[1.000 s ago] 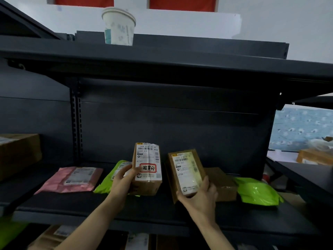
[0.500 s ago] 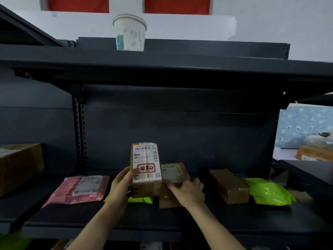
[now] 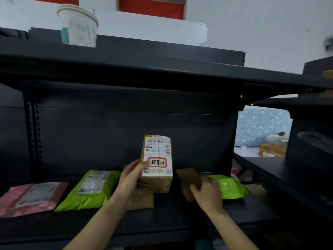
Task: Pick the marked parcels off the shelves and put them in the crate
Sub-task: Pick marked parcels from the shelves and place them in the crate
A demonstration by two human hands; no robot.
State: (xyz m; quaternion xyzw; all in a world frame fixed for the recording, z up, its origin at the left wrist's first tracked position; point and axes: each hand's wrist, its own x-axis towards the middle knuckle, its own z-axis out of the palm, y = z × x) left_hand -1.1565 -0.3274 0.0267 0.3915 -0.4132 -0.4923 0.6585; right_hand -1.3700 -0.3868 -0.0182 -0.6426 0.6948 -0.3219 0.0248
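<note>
The left hand (image 3: 130,181) grips a small cardboard box (image 3: 157,164) by its left side, thumb laid across the front, and holds it upright above the dark shelf (image 3: 162,222). The box's face carries a white shipping label with a yellow strip at the top corner, a barcode, and a printed line that reads roughly "160A A732 00 46", with "H3V" at the right and "A732" again lower on the left. Below that sits a red-bordered sticker with three handwritten black Chinese characters; the middle one is hard to make out, so the wording stays uncertain. A small QR code and a logo lie at the bottom of the label.

Behind and below that box, a flat brown box (image 3: 142,197) lies on the shelf, partly hidden by the left wrist.

The right hand (image 3: 207,193) is closed over the near end of a plain brown box (image 3: 189,179) that rests on the shelf to the right; no label shows on its visible faces. Just beside it lies a bright green mailer (image 3: 232,186).

To the left lie another green mailer (image 3: 91,188) with a white label, too blurred to read, and a pink mailer (image 3: 30,197) with a similar label. A paper cup (image 3: 78,26) stands on the top shelf.
</note>
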